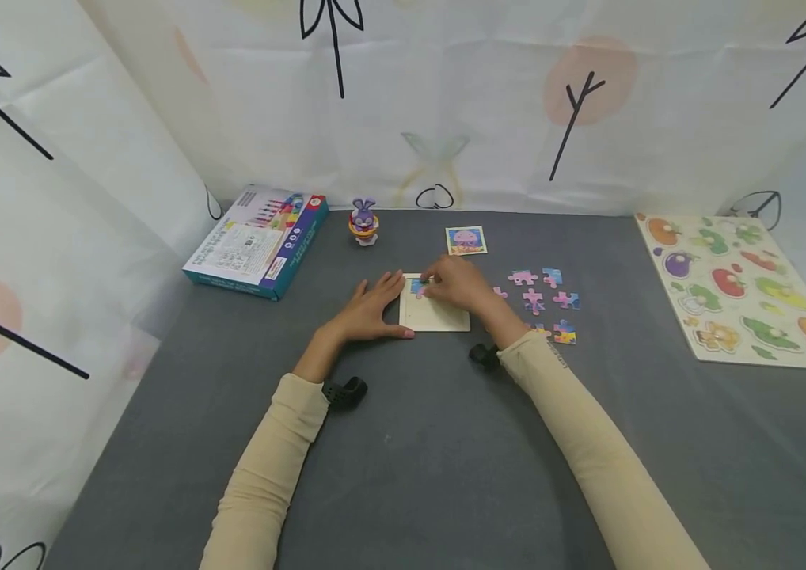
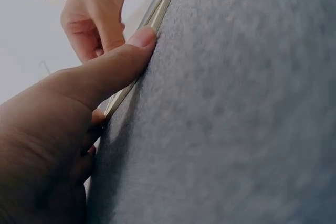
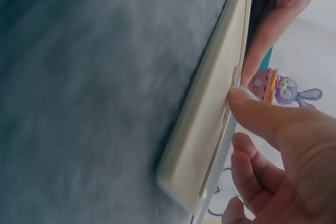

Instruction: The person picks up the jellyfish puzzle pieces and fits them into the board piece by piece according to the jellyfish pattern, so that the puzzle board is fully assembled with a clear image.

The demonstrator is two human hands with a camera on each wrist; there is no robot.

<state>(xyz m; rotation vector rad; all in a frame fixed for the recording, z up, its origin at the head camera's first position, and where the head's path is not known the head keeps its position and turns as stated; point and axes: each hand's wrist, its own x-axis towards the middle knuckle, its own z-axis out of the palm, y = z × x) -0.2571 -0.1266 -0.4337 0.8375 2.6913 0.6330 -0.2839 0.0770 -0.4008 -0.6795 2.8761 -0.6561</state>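
Observation:
A square wooden puzzle tray (image 1: pixel 437 318) lies on the grey table between both hands. My left hand (image 1: pixel 372 309) rests against its left side with the fingers spread, the thumb touching the near-left corner. My right hand (image 1: pixel 456 283) is over the tray's far part, thumb and fingertips at a small blue-and-pink jigsaw piece (image 1: pixel 416 286) in the upper left of the tray. In the right wrist view the thumb (image 3: pixel 262 111) touches the thin piece (image 3: pixel 235 77), while other fingers curl below. Several loose jigsaw pieces (image 1: pixel 534 300) lie right of the tray, some partly behind the right forearm.
Behind the tray lies a small picture card (image 1: pixel 466 241). A purple rabbit figurine (image 1: pixel 363 222) stands at the back, beside a flat teal-edged box (image 1: pixel 256 239). On the right lies a board of vegetable pictures (image 1: pixel 748 289). Printed white cloth (image 1: pixel 389 119) hangs behind the table.

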